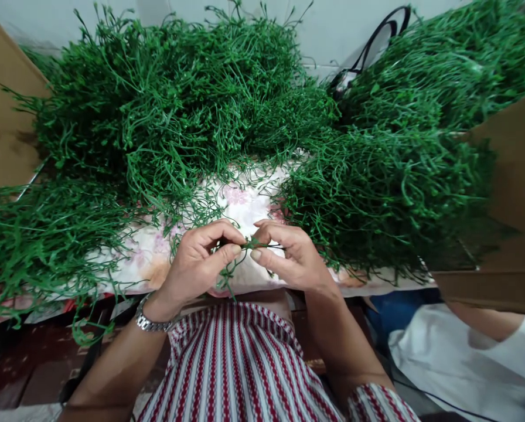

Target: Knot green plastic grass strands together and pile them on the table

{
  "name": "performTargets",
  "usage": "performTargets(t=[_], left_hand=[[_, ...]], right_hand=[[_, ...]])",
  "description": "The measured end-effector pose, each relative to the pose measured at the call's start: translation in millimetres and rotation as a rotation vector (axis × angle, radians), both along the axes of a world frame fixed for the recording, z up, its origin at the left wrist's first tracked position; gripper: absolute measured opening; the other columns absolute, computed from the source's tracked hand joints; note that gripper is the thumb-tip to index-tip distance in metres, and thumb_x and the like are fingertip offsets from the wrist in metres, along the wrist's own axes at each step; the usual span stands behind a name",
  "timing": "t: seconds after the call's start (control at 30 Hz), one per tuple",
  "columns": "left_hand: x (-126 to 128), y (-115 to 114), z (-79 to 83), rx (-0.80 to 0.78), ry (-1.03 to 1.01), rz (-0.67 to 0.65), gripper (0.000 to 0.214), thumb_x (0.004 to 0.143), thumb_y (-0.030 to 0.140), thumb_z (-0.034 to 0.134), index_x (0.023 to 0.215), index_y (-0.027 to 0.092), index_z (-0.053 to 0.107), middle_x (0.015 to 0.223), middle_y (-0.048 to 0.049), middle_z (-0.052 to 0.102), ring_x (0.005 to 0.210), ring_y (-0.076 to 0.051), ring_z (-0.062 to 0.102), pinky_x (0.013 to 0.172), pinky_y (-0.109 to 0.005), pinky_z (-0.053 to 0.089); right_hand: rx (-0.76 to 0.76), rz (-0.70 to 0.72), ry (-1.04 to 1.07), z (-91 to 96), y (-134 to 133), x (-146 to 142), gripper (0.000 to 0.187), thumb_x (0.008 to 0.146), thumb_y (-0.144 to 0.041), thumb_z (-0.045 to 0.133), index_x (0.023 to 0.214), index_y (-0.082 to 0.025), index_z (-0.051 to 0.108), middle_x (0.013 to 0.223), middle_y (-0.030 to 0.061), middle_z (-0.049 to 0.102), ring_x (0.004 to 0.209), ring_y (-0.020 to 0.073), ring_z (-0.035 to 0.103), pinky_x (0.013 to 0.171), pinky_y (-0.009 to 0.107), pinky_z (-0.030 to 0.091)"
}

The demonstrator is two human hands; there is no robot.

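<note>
In the head view, my left hand (198,261) and my right hand (293,255) meet over the near edge of a cloth-covered table. Thumb and forefinger of each pinch a small green artificial-looking plant stem (249,244) stretched between them. Some thin green strands dangle below my left fingers. Just beyond my hands is the flowered white cloth (245,208). A pile of loose green stems (47,234) lies to the left, and another heap of green stems (377,199) is close on the right. My fingertips partly hide the held stem.
A tall mound of green stems (179,99) stands against the white wall (324,29). Brown cardboard (7,105) rises at the left, with a cardboard panel (515,205) at the right. A dark-handled bag (345,79) sits behind. Another person's white clothing (464,363) shows at lower right.
</note>
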State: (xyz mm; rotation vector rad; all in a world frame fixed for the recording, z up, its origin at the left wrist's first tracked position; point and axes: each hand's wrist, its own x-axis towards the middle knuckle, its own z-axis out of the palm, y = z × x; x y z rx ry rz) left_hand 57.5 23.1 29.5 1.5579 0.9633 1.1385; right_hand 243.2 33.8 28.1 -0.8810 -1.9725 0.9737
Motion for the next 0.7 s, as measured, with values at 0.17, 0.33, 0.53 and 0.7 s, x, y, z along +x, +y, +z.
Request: performTargets(t=[0.17,0.33,0.53,0.7], left_hand=[[0.7,1.4,14.5,0.047,0.122,-0.008,0.006,0.075,0.012,0.056,0.073,0.016,0.059,0.066,0.0006,0.053,0.062,-0.011,0.048,0.055,-0.023,0.037],[2.8,-2.1,16.1,0.060,0.213,-0.018,0.005,0.073,0.013,0.056,0.075,0.017,0.058,0.063,0.0021,0.052,0.059,-0.010,0.047,0.053,-0.022,0.036],[2.7,-10.2,7.4,0.082,0.275,-0.025,0.013,0.073,0.011,0.057,0.083,0.019,0.053,0.071,0.0026,0.052,0.066,-0.010,0.049,0.057,-0.021,0.039],[3.2,-16.0,3.0,0.232,0.395,0.001,0.019,0.075,0.007,0.053,0.091,0.019,0.051,0.079,0.0010,0.051,0.073,-0.012,0.049,0.069,-0.024,0.041]], right_hand=[[0.007,0.068,-0.040,7.2,1.0,1.0,0.023,0.085,-0.028,0.054,0.066,-0.016,0.049,0.063,-0.0020,0.048,0.060,0.0086,0.044,0.059,0.023,0.037],[0.179,0.001,-0.065,6.1,-5.1,3.9,0.021,0.081,-0.027,0.060,0.100,-0.017,0.056,0.089,0.0054,0.060,0.081,0.0151,0.055,0.074,0.029,0.043],[0.305,-0.020,0.076,-4.0,-10.8,2.0,0.011,0.080,-0.011,0.058,0.089,-0.017,0.059,0.079,0.0040,0.060,0.076,0.0150,0.056,0.074,0.032,0.046],[0.332,-0.056,0.004,-9.7,-15.4,0.4,0.012,0.080,-0.009,0.053,0.088,-0.015,0.058,0.080,0.0058,0.060,0.078,0.0157,0.056,0.071,0.031,0.046]])
